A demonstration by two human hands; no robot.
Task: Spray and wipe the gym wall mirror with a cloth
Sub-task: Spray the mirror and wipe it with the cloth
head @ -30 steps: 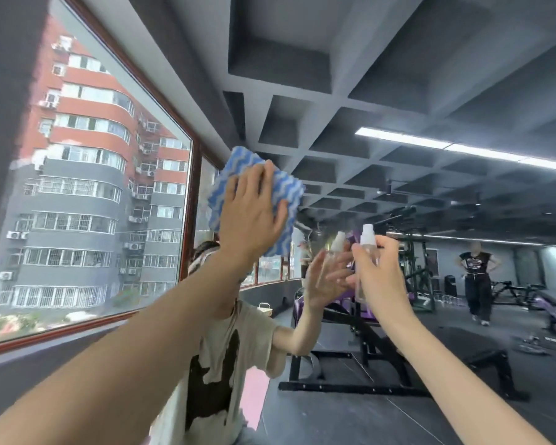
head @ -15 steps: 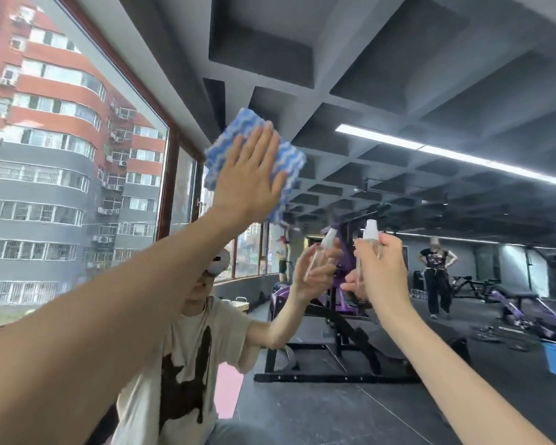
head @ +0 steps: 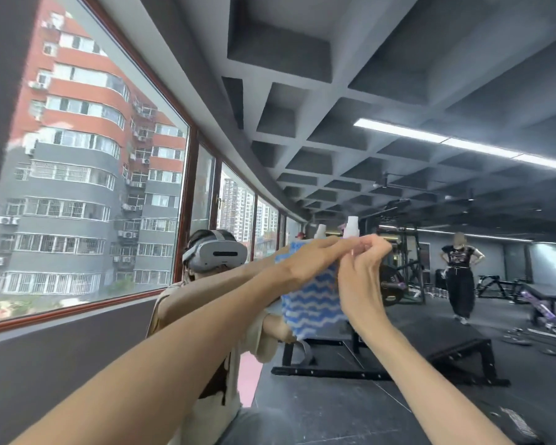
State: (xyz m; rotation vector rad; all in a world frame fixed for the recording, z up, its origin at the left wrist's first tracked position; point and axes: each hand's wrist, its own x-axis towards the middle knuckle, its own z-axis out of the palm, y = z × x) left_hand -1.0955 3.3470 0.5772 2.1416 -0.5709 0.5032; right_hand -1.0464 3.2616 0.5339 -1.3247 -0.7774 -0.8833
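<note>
The wall mirror (head: pixel 414 194) fills the view ahead and reflects the gym and me. My left hand (head: pixel 315 258) reaches to the right at chest height. From it hangs a blue and white wavy-striped cloth (head: pixel 312 303), close to the glass. My right hand (head: pixel 363 277) is raised beside it, its fingers curled round a small clear spray bottle. Only the bottle's white cap (head: pixel 352 223) shows above my fingers. The fingertips of both hands meet just under the cap. The cap's reflection stands a little to its left.
A large window (head: pixel 87 175) with a red-brown frame runs along the left wall. The mirror shows a black weight bench (head: pixel 344 354), a rack with plates, a purple bench at the right and a person in black standing at the far end.
My left hand has come down from high on the glass to the middle, and the cloth now hangs below it. My right hand with the bottle has closed in against the left.
</note>
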